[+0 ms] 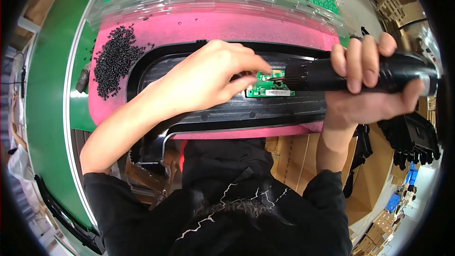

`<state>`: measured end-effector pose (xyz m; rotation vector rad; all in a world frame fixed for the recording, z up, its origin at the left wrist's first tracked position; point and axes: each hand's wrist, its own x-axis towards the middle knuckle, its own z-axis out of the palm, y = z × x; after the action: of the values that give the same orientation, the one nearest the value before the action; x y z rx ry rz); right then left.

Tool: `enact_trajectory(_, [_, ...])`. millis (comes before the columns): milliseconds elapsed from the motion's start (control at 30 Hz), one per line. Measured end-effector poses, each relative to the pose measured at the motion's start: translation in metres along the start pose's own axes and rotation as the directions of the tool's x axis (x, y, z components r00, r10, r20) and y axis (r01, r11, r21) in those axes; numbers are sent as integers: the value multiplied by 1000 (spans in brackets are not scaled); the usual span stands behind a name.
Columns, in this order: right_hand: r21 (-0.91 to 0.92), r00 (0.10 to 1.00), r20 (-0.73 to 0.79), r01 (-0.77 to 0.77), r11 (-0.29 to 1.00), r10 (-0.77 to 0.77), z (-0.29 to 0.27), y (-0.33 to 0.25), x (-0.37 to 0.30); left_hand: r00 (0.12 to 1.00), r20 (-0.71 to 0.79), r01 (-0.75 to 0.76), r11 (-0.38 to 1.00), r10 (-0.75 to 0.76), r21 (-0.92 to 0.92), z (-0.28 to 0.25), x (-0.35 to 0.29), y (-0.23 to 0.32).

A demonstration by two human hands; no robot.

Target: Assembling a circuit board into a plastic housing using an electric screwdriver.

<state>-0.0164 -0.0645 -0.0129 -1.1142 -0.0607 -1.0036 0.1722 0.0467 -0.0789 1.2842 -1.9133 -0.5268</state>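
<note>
Black screwdriver (313, 74) above pink mat (204, 24) on green tabletop (81, 119), cartons (296, 159) beside.

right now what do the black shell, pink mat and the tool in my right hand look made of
Black shell: probably moulded plastic, low sheen, judging by its smooth curves. Pink mat: rubber, foam or fabric, I can't tell; it looks matte, without glare. Tool: likely plastic-bodied, satin, with soft highlights along it.

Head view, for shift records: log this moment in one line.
left hand: fingertips over green circuit board; right hand: grips black driver, tip at board; black housing: under board; small black parts: on pink mat
</note>
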Motion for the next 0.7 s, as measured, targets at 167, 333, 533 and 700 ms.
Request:
enact_trajectory(167, [63,997,63,33,997,-37,12,-9,3,986,-154,17,954,-66,-299,-6,5,8])
enact_trajectory(333, [-20,992,64,108,994,-107,19,-8,1,974,-225,-27,960,-38,-278,-5,4,4])
enact_trajectory(533, [-4,1000,-5,12,1000,-12,25,-4,12,946,-295,-142,990,132,-14,-8,5,4])
enact_trajectory(700, [-71,992,125,1,998,8,18,4,17,951,-221,-131,928,217,348,-8,0,7])
